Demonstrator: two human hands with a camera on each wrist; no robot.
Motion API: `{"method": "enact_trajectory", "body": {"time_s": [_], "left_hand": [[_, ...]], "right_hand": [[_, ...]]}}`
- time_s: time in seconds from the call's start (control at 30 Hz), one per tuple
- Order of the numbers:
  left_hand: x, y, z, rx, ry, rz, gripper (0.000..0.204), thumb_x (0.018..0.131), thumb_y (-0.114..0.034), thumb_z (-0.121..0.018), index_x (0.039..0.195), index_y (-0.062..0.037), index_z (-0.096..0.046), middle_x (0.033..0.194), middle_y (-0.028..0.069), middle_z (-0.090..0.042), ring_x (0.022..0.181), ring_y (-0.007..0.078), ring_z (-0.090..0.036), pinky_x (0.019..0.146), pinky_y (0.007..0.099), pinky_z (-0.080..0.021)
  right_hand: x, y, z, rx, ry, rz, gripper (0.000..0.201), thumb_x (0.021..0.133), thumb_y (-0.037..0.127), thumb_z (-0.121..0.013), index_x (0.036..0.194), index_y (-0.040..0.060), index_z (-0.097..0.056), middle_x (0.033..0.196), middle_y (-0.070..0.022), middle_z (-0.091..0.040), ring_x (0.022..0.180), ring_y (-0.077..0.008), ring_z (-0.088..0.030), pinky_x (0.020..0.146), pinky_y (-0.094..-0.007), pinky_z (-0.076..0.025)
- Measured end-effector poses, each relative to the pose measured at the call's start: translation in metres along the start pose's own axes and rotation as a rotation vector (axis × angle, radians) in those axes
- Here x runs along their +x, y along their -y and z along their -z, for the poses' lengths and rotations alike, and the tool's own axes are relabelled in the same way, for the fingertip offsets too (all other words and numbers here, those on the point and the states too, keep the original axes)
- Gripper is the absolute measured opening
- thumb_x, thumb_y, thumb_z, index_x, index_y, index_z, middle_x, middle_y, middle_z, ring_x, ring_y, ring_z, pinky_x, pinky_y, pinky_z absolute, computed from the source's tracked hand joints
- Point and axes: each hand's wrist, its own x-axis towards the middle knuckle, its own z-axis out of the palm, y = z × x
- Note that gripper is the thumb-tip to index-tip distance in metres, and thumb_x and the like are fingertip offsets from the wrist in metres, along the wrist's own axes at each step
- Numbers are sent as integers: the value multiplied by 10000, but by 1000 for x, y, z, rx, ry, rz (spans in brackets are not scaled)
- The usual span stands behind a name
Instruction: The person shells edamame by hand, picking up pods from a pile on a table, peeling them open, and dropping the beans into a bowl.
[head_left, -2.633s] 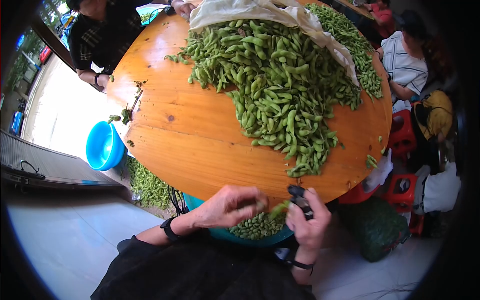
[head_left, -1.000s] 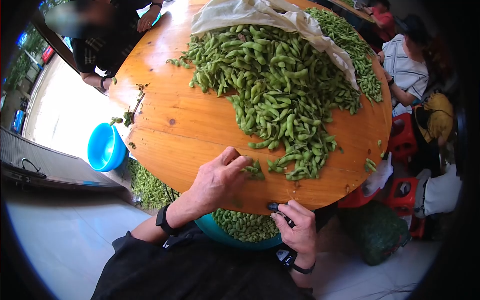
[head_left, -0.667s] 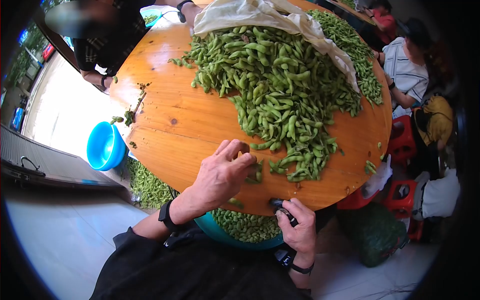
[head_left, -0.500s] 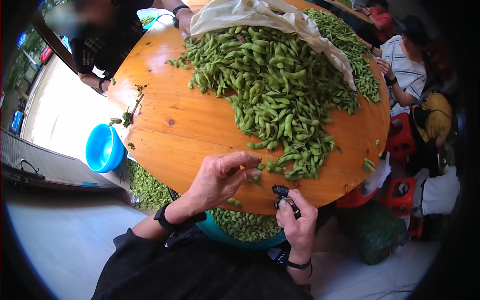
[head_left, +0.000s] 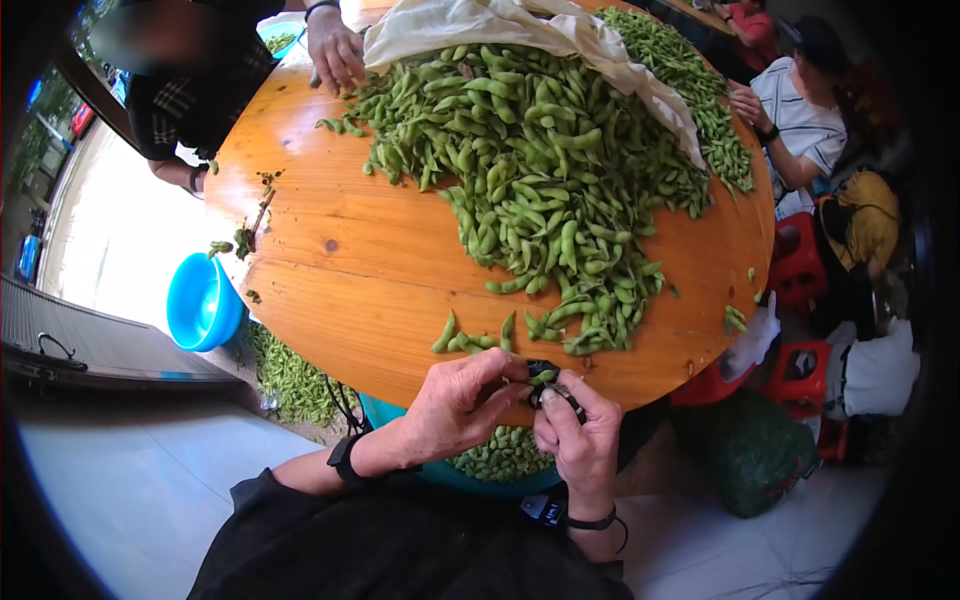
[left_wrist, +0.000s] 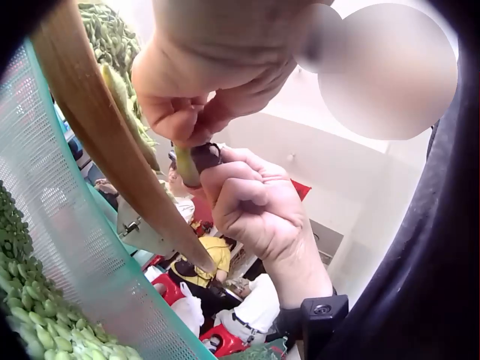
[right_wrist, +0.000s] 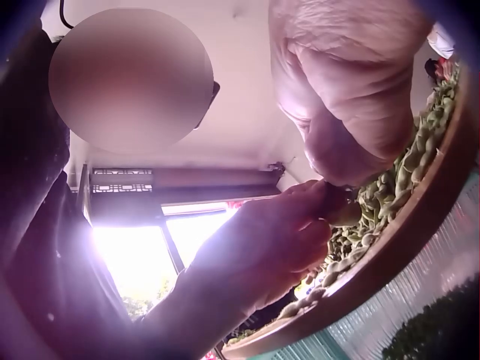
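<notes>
In the head view, my left hand [head_left: 445,405] pinches a green soybean pod [head_left: 543,378] between thumb and fingertips. My right hand [head_left: 582,440] meets it at the table's near edge, fingers curled round a small black tool [left_wrist: 206,156] held against the pod. Fingers hide much of the tool in every view. Just beyond the hands, a few loose pods [head_left: 470,342] lie on the wooden table [head_left: 350,300], in front of a large heap of pods [head_left: 540,150]. Below the hands, shelled beans [head_left: 500,455] lie in a teal mesh basket [left_wrist: 82,202].
A cream cloth [head_left: 480,25] covers the heap's far side. A blue basin [head_left: 205,302] stands left of the table, near more pods [head_left: 290,375] on the floor. Other people sit around the table. Red stools [head_left: 800,370] and a dark green sack [head_left: 745,455] are at right.
My left hand has come back from the loose pods to my right hand, bringing a pod. Across the table, another person's hand has shifted left, off the cloth's edge.
</notes>
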Motion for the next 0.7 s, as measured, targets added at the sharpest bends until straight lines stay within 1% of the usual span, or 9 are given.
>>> {"method": "enact_trajectory", "body": {"time_s": [0.13,0.2,0.23,0.3,0.4,0.47,0.5,0.63,0.7], "left_hand": [[-2,-8,-1,57,20,56,193,884,53,-659,1046,8,-565,895,50,-643,794,83,-652,739,243,-547],[-2,2,-6,-727,1,267,236,897,-18,-676,1089,-40,-539,840,33,-654,777,127,-661,643,264,-528],[-1,5,0,-908,94,333,256,912,-31,-666,1121,-52,-519,873,11,-645,839,105,-653,737,264,-552],[0,7,7,-987,205,421,253,911,-24,-665,1118,-47,-522,875,11,-643,842,99,-650,760,256,-552],[2,8,6,-1072,330,485,284,909,-38,-675,1154,-25,-532,876,2,-642,833,82,-645,734,228,-538],[4,0,3,-685,159,389,311,883,-59,-709,1160,-29,-571,871,8,-650,794,80,-634,627,225,-496],[6,-13,9,-103,142,276,301,855,-66,-729,1127,-25,-608,856,46,-629,762,124,-629,591,277,-492],[12,-17,5,107,2,-77,219,835,-57,-729,1029,-9,-637,833,93,-570,724,239,-608,588,321,-490],[13,-4,6,23,55,-71,170,856,-70,-717,995,-13,-638,830,67,-573,722,208,-599,598,301,-482]], "right_hand": [[0,-4,1,-81,-17,72,196,961,-11,-529,1130,-78,-602,784,-1,-500,542,-29,-420,458,-204,-340],[-2,-6,5,-85,33,142,197,957,-18,-532,1130,-83,-600,814,-10,-506,539,-38,-433,452,-209,-346],[-3,-7,10,-83,31,142,197,957,-18,-532,1130,-83,-600,814,-10,-506,539,-38,-433,452,-209,-346],[-4,-8,20,411,188,-76,181,947,-30,-544,1109,-89,-598,838,-21,-517,540,-50,-447,445,-217,-351],[-2,-4,22,355,202,-102,174,946,-20,-554,1103,-83,-595,839,-34,-538,552,-63,-469,452,-222,-365],[-2,-4,17,133,116,-36,167,938,-13,-564,1088,-74,-604,825,-45,-550,559,-78,-490,467,-235,-379],[-1,-4,15,-90,32,28,159,930,-5,-574,1073,-64,-613,812,-56,-562,567,-94,-512,481,-247,-394],[-1,2,8,-659,38,239,128,876,5,-614,984,-59,-636,772,-81,-551,622,-152,-580,554,-286,-440],[2,-1,11,-696,79,331,92,889,-19,-590,955,-78,-618,769,-57,-527,582,-115,-546,506,-256,-401]]}}
